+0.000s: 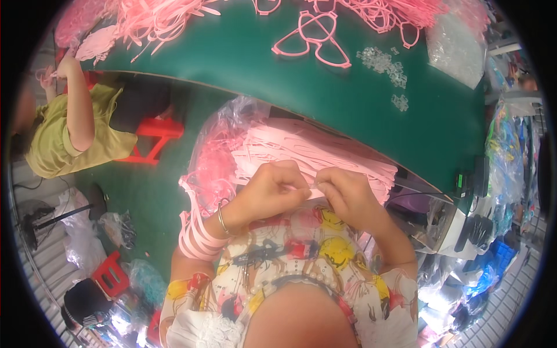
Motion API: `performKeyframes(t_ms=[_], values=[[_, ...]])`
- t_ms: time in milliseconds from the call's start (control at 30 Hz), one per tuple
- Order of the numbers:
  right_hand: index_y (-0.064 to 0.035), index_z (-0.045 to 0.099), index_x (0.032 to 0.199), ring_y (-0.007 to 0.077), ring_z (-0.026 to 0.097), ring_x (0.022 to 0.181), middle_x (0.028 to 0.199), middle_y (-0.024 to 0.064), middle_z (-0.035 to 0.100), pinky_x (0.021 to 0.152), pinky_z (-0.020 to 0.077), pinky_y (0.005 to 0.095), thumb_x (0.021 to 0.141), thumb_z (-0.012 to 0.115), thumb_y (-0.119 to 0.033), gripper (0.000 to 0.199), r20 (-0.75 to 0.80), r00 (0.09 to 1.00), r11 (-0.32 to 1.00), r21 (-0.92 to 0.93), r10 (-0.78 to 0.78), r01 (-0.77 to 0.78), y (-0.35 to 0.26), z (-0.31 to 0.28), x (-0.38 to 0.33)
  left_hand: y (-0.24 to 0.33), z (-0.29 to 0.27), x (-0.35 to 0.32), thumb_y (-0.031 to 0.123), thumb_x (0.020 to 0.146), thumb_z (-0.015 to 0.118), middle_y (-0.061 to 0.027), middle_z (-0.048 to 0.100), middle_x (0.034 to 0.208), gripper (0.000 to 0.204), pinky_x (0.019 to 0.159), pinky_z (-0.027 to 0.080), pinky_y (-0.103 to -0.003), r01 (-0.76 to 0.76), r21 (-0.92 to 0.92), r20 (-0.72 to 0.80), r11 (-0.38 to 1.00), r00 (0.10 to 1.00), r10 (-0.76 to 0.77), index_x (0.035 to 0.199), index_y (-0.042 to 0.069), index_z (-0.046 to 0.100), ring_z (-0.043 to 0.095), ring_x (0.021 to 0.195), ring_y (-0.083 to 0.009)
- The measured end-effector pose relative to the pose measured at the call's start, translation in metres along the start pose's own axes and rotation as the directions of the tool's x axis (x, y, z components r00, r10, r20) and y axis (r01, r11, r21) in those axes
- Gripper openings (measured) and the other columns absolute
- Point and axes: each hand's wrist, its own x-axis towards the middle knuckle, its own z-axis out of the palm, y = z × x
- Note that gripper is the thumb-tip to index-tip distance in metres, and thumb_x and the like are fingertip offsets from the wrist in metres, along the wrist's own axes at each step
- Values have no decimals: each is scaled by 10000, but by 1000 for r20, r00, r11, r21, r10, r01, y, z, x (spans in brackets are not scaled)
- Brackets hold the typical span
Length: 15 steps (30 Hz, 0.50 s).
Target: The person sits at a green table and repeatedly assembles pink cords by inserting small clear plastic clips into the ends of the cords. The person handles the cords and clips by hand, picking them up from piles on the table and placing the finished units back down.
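The left hand (pixel 281 187) and the right hand (pixel 342 188) meet in front of the person's body, each with thumb and fingers pinched on a small piece (pixel 313 186) between them; it is too small to tell what it is. Just beyond the hands, a thick bundle of flat pink straps (pixel 313 149) lies between the person and the near edge of the green table (pixel 354 110). Left of the bundle is a clear plastic bag (pixel 249 106) with more pink material showing by it. Several pink strap loops (pixel 200 239) hang around the left forearm, near a metal bangle (pixel 221 219).

On the table's far side lies a crossed pink strap frame (pixel 316 39), with a scatter of small clear clips (pixel 380 61) to its right and a clear packet (pixel 457 52) farther right. Tangled pink strap heaps lie along the far edge, one at left (pixel 154 20) and one at right (pixel 377 13). Far left, a co-worker in an olive top (pixel 64 139) has hands raised by the table, near a red stool (pixel 155 129).
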Motion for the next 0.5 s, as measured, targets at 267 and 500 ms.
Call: performKeyframes(t_ms=[267, 500], values=[[-8, 611, 959, 319, 608, 709, 827, 151, 626, 639, 488, 373, 831, 589, -17, 130, 155, 948, 960, 77, -278, 268, 8, -8, 9, -5, -9, 0, 9, 775, 617, -47, 541, 789, 54, 587, 449, -235, 177, -322, 227, 930, 968, -106, 763, -30, 654, 555, 663, -108], [-15, 594, 953, 183, 612, 663, 741, 86, 624, 605, 475, 315, 856, 579, -70, 113, 299, 953, 976, 187, 55, -115, 14, -17, 10, -2, 2, 0, 71, 768, 646, -108, 634, 803, 117, 570, 502, -281, -281, 173, -42, 944, 955, 292, 859, 4, 678, 626, 640, -170]])
